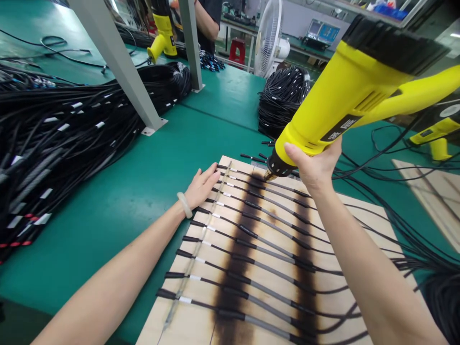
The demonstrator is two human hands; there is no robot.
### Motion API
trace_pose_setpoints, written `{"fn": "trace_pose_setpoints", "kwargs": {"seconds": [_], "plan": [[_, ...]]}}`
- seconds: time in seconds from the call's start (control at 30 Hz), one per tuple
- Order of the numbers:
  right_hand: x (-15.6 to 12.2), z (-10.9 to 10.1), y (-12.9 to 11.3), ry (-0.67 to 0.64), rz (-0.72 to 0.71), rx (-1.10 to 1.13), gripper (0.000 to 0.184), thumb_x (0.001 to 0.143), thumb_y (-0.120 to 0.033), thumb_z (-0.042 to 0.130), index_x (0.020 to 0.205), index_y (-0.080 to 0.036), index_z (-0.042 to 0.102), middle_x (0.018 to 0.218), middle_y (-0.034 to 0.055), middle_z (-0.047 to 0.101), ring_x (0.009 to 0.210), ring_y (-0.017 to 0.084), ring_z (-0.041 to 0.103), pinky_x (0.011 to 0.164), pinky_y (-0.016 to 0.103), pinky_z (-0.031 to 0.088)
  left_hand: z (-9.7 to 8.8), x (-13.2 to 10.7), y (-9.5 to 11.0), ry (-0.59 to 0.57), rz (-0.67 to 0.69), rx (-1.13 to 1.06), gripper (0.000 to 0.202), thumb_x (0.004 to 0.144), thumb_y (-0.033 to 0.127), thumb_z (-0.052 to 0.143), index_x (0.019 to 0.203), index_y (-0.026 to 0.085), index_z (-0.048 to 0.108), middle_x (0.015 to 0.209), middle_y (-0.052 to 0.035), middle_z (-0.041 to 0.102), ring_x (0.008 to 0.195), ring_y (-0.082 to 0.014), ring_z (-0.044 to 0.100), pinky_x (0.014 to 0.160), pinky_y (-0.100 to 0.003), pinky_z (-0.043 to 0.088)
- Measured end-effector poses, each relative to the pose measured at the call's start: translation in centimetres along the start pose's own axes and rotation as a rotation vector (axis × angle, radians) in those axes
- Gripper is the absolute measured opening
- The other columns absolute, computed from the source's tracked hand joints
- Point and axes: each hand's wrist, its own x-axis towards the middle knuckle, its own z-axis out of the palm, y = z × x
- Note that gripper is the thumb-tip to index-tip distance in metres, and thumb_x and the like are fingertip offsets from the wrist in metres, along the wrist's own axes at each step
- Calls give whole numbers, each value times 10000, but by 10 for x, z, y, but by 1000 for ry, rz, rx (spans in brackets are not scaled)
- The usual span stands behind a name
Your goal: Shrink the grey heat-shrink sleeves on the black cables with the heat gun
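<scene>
My right hand [321, 165] grips a yellow heat gun [323, 100] by its barrel. Its nozzle points down at the far end of a wooden board [172, 318], close above a dark scorched band. Several black cables [251, 232] with white labels and grey sleeve sections lie side by side across the board, over two burnt strips. A thin translucent strip [204, 235] runs across their left ends. My left hand [203, 186], with a pale bracelet [184, 205] at the wrist, lies flat with fingers stretched out at the board's far left corner, touching the cable ends there.
Bundled black cables [89, 115] cover the left of the green table [201, 129]; another coil [283, 98] stands behind the board. Grey metal posts [122, 62] rise from the tabletop. More heat guns [163, 38] sit back left and at right. A person [208, 24] and a fan [269, 38] are behind.
</scene>
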Motion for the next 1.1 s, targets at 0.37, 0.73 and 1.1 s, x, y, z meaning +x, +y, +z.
{"fn": "trace_pose_setpoints", "kwargs": {"seconds": [0.37,0.73,1.1], "plan": [[3,5,-7,10,24,-22,624,536,-380,827,1026,-256,461,1028,35,574,952,218,609,904,442,499,2,1,-2,5,13,14,776,845,623,192,1393,93,334,1457,-97,326,1374,-219,256,1163,-403,60],[1,6,-3,26,3,59,604,518,-247,839,1015,-205,499,988,40,597,908,212,620,869,422,509,4,2,-4,22,33,26,757,858,603,177,1385,87,344,1450,-106,341,1366,-219,276,1158,-415,80],[1,10,-1,1,-50,78,611,522,-300,854,1028,-268,514,995,6,599,919,250,620,890,497,501,5,1,-2,25,37,33,790,846,616,171,1373,56,355,1444,-133,342,1364,-207,283,1155,-406,82]]}}
